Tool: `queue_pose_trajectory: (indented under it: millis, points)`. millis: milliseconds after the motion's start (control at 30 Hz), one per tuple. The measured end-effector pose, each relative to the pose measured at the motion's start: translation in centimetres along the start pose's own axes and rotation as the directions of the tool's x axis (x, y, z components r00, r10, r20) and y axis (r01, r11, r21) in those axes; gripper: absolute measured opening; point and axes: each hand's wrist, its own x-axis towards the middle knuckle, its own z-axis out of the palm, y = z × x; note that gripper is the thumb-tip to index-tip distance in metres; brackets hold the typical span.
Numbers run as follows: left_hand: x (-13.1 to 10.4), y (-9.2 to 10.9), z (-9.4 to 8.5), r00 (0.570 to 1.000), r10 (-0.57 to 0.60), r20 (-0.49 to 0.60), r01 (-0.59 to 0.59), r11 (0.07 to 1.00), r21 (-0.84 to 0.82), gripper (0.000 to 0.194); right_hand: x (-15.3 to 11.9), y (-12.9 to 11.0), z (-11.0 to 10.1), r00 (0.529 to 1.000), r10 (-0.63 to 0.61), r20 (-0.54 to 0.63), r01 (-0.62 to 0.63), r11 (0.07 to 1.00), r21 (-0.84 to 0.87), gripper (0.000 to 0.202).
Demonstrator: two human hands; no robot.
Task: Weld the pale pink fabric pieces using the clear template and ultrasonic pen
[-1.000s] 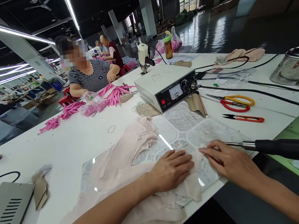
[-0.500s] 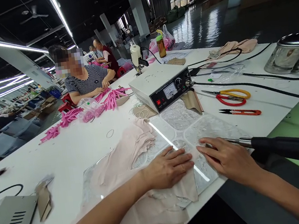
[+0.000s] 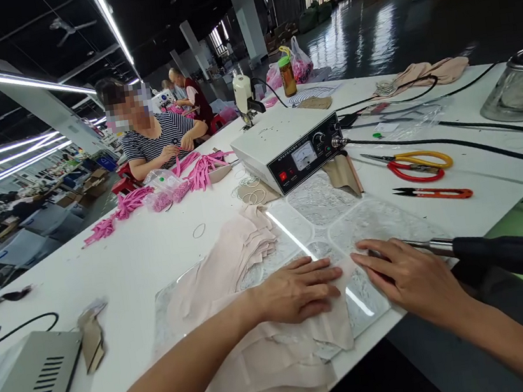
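Note:
My left hand (image 3: 303,290) lies flat, fingers stretched out, on thin pale pink fabric (image 3: 334,324). Under the fabric is a clear-topped, marble-patterned board (image 3: 359,225). My right hand (image 3: 409,270) is just to the right, palm down, its fingers long and slightly apart. Its fingertips rest at the fabric's right end; the thumb is hidden. Behind that hand a black-handled tool with a metal tip (image 3: 495,252) points left; part of the tip is covered. Overlapping pink pieces (image 3: 229,245) lie to the left, and more hang toward the near table edge.
A white control box (image 3: 284,148) with a dial stands behind the board. Pliers (image 3: 424,165) and orange-handled thread snips (image 3: 434,192) lie at right, near black cables. A vented grey box (image 3: 36,386) is at left. Across the table a co-worker (image 3: 157,136) handles pink strips (image 3: 202,168).
The view has shifted slightly, so the scene sits a little further right. My hands keep nearly the same place on the fabric. The co-worker's hands have moved over the pink strips.

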Motion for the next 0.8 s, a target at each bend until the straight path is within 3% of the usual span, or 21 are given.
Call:
queue_pose_trajectory:
  millis: [300,600,800]
  points:
    - [2.1,0.1,1.0,0.98,-0.076,-0.182,0.075,0.997,-0.016,0.03,0.0,-0.1,0.1,1.0,0.004,-0.014,-0.004,1.0,-0.014,0.026]
    - [1.1,-1.0,2.5,0.984,0.041,-0.172,-0.009,0.984,0.18,0.056,0.2,-0.4,0.2,0.995,0.011,-0.103,-0.012,1.0,-0.017,0.025]
    - [1.5,-1.6,1.8,0.996,0.073,-0.048,-0.062,0.977,0.204,0.06,0.3,-0.4,0.2,0.995,0.011,-0.1,-0.014,0.999,-0.032,0.024]
